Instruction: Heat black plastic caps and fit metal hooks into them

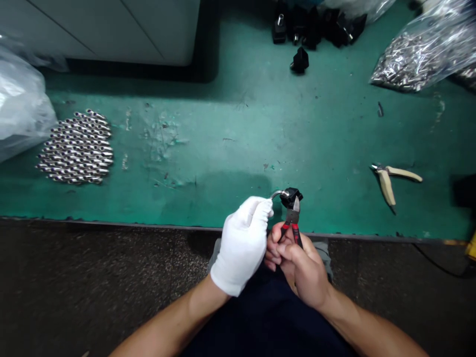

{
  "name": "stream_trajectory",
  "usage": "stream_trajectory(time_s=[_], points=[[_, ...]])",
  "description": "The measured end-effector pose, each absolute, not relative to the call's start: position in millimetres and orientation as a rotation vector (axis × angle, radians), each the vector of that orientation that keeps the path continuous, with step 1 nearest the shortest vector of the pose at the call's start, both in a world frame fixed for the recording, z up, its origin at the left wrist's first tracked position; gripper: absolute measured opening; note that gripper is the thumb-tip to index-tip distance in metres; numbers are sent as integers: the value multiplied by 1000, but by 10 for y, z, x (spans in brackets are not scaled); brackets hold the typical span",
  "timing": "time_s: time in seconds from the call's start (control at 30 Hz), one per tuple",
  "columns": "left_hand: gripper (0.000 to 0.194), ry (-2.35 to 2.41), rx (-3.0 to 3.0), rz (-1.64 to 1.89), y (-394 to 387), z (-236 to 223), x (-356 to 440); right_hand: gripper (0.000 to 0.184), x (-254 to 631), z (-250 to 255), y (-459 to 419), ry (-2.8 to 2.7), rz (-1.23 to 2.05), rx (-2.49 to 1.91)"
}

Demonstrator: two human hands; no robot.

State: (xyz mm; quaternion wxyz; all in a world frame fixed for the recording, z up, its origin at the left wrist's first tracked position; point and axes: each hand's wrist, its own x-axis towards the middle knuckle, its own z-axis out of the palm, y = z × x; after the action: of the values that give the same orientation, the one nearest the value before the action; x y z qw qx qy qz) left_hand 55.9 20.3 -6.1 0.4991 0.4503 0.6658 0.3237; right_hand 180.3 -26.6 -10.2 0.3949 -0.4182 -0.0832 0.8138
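My left hand [245, 238], in a white glove, is closed on a thin bent metal tube [277, 193]. The tube's far end meets a small black block-shaped part [291, 197] just above the table's front edge. My bare right hand [299, 263] grips red-and-black cutting pliers [293, 216] by the handles. The pliers' jaws point away from me and lie against or right beside the black part; whether they bite on it I cannot tell. My gloved fingers hide the near end of the tube.
Stacked metal tubes [76, 148] lie at left beside a clear plastic bag [22, 104]. Cream-handled pliers [388, 183] rest at right. Several black parts [299, 60] sit at the back, near a bag of metal pieces [412, 59]. A grey box [111, 29] stands back left.
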Motion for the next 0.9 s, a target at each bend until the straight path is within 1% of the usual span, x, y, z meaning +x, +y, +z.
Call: stream_trajectory(time_s=[0.2,0.5,0.7,0.9], points=[[29,1601,873,845,132,-34,687,7,1724,-140,-294,-295,1968,-1092],[27,1509,865,830,87,-59,612,7,1859,-187,-314,-592,1947,-1210],[29,1501,1054,786,93,-10,517,8,2053,-108,-261,-913,1885,-1348],[25,1435,1294,741,152,128,408,10,2343,16,-176,-1289,1815,-1480]])
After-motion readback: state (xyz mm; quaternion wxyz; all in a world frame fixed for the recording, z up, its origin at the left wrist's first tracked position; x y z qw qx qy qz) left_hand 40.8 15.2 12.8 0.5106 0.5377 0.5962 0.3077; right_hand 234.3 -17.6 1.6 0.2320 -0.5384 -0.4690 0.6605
